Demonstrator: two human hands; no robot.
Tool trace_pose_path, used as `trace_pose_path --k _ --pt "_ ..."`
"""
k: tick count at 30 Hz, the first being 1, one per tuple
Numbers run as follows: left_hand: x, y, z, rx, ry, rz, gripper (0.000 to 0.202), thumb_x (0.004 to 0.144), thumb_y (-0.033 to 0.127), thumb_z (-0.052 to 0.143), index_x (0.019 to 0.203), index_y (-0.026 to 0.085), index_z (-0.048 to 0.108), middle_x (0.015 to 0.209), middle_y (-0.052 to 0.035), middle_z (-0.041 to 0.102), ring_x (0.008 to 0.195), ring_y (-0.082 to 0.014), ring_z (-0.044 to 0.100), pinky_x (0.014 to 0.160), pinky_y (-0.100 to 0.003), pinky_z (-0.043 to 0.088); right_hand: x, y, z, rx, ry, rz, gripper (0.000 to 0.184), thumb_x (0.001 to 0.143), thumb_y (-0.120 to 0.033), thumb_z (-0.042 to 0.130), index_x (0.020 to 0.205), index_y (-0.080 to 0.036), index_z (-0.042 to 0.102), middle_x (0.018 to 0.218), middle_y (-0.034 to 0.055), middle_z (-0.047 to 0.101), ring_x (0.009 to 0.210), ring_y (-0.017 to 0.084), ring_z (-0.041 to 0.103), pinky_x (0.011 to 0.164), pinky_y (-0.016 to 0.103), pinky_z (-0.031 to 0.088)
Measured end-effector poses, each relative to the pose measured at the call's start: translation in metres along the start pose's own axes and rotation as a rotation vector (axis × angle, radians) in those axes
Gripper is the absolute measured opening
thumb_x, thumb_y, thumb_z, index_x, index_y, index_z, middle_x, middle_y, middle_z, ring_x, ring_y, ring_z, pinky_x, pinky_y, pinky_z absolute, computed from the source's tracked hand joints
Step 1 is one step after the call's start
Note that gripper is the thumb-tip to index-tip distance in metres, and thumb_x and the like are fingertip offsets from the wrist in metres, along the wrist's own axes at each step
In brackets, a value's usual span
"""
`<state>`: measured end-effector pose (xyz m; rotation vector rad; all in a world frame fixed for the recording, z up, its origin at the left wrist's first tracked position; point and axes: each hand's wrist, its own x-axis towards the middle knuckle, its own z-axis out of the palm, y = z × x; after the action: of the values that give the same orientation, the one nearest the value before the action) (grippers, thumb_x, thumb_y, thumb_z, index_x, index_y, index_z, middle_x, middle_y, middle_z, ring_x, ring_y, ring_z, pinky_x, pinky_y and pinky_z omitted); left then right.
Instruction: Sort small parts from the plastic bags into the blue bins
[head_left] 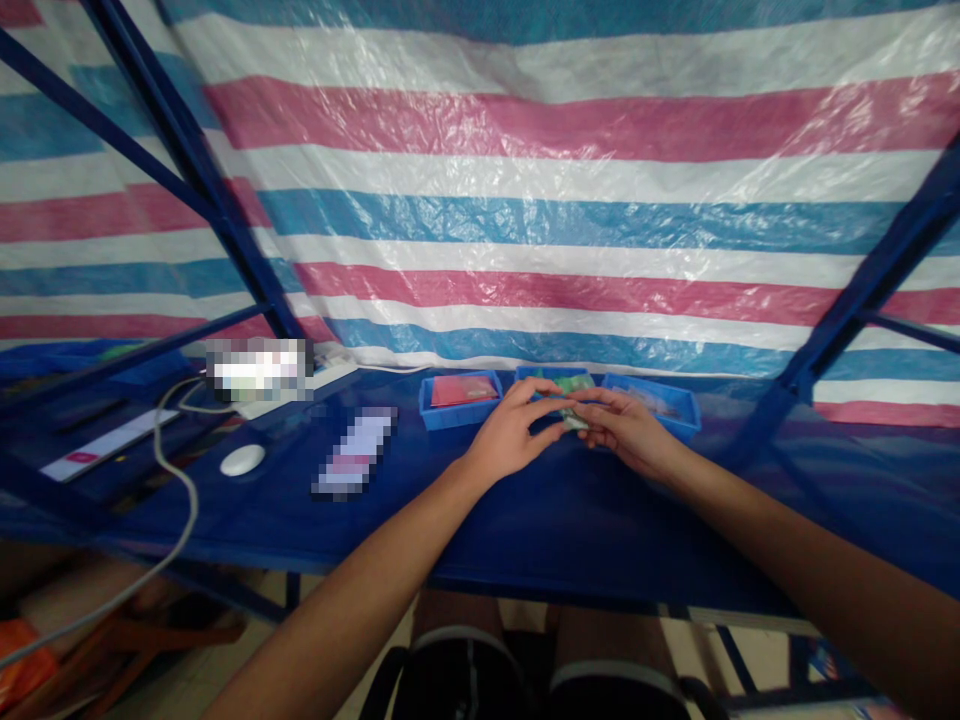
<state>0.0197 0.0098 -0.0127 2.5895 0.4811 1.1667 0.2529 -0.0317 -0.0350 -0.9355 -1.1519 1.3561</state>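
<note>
Okay, on my feed the left hand (510,435) and right hand (622,430) pinch a small folded green-and-white slip (574,422) between their fingertips, just before the middle blue plastic tray (553,375). A loosened pinch could drop it onto the blue tabletop (570,520).

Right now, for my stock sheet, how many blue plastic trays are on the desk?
3: the left blue tray holds something red; the middle one sits behind the left hand; the right one is partly behind the right hand. More could be hidden.
</note>
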Motion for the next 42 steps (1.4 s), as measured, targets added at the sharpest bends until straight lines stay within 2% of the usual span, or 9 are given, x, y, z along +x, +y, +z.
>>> trace_pose_path --k 6,9,12,17,21,24,31,35,42 --pt "0.001 -0.003 0.000 0.020 0.052 -0.084 0.027 0.107 0.039 0.062 0.116 0.020 0.079 0.107 -0.0096 0.077 0.104 -0.0241 0.070 0.099 -0.040 0.055 0.000 -0.006 0.007 0.023 -0.021 0.060 0.048 0.083 -0.066 0.083 0.092 -0.020 0.073 0.082 0.0058 0.076 0.062 0.016 0.066 0.056 0.028 0.051" --pt "-0.001 -0.003 0.002 -0.002 0.091 -0.195 0.032 0.105 0.042 0.065 0.127 0.021 0.074 0.104 -0.0079 0.077 0.095 -0.0219 0.071 0.090 -0.035 0.056 0.000 -0.008 0.008 -0.047 -0.013 0.046 0.056 0.091 -0.077 0.068 0.093 -0.021 0.070 0.069 0.0018 0.068 0.050 0.014 0.053 0.046 0.027 0.039" --pt "-0.002 -0.004 0.003 -0.068 0.102 -0.270 0.048 0.104 0.042 0.066 0.148 0.023 0.063 0.100 -0.0048 0.076 0.083 -0.0184 0.070 0.082 -0.031 0.055 -0.003 -0.007 0.008 -0.258 0.060 -0.129 0.051 0.096 -0.074 0.064 0.104 -0.024 0.070 0.068 -0.0015 0.062 0.049 0.013 0.046 0.044 0.027 0.032" --pt "-0.001 -0.007 0.006 -0.177 0.086 -0.365 0.041 0.104 0.045 0.065 0.139 0.023 0.072 0.102 -0.0055 0.081 0.085 -0.0192 0.073 0.078 -0.029 0.054 -0.010 -0.011 0.009 -0.636 0.130 -0.509 0.046 0.095 -0.055 0.076 0.134 -0.031 0.069 0.099 0.0061 0.069 0.082 0.024 0.064 0.067 0.037 0.055" --pt "-0.002 -0.014 0.012 -0.325 0.042 -0.434 0.038 0.102 0.047 0.067 0.126 0.020 0.079 0.110 -0.0089 0.083 0.093 -0.0215 0.076 0.080 -0.030 0.054 -0.012 -0.013 0.009 -0.855 -0.015 -0.651 0.042 0.089 -0.050 0.084 0.126 -0.034 0.076 0.130 0.0104 0.069 0.117 0.034 0.066 0.095 0.050 0.060" --pt "-0.004 -0.020 0.015 -0.430 0.035 -0.499 0.044 0.099 0.051 0.071 0.126 0.017 0.079 0.111 -0.0103 0.083 0.092 -0.0208 0.075 0.079 -0.030 0.054 -0.010 -0.011 0.008 -0.908 -0.072 -0.662 0.043 0.088 -0.049 0.085 0.128 -0.035 0.075 0.129 0.0085 0.073 0.121 0.034 0.067 0.103 0.053 0.058" --pt "-0.002 -0.019 0.017 -0.739 -0.086 -0.652 0.053 0.093 0.058 0.075 0.119 0.012 0.081 0.108 -0.0137 0.081 0.091 -0.0189 0.072 0.076 -0.027 0.054 -0.009 -0.006 0.002 -0.970 -0.022 -0.656 0.020 0.103 -0.034 0.067 0.121 -0.029 0.075 0.112 0.0054 0.080 0.093 0.025 0.075 0.085 0.042 0.061" --pt "-0.001 -0.017 0.016 -0.738 -0.078 -0.695 0.052 0.093 0.061 0.074 0.111 0.013 0.082 0.106 -0.0137 0.081 0.092 -0.0189 0.073 0.075 -0.026 0.053 -0.008 -0.006 0.001 -0.986 0.013 -0.629 0.017 0.104 -0.033 0.066 0.117 -0.028 0.075 0.105 0.0048 0.081 0.087 0.025 0.076 0.077 0.039 0.060" --pt "-0.005 -0.025 0.018 -0.635 -0.138 -0.601 0.052 0.094 0.061 0.074 0.110 0.012 0.080 0.089 -0.0090 0.080 0.075 -0.0137 0.069 0.069 -0.024 0.051 -0.006 -0.002 0.001 -0.966 0.059 -0.598 0.022 0.102 -0.039 0.066 0.119 -0.027 0.074 0.103 0.0065 0.081 0.087 0.027 0.076 0.081 0.045 0.062"
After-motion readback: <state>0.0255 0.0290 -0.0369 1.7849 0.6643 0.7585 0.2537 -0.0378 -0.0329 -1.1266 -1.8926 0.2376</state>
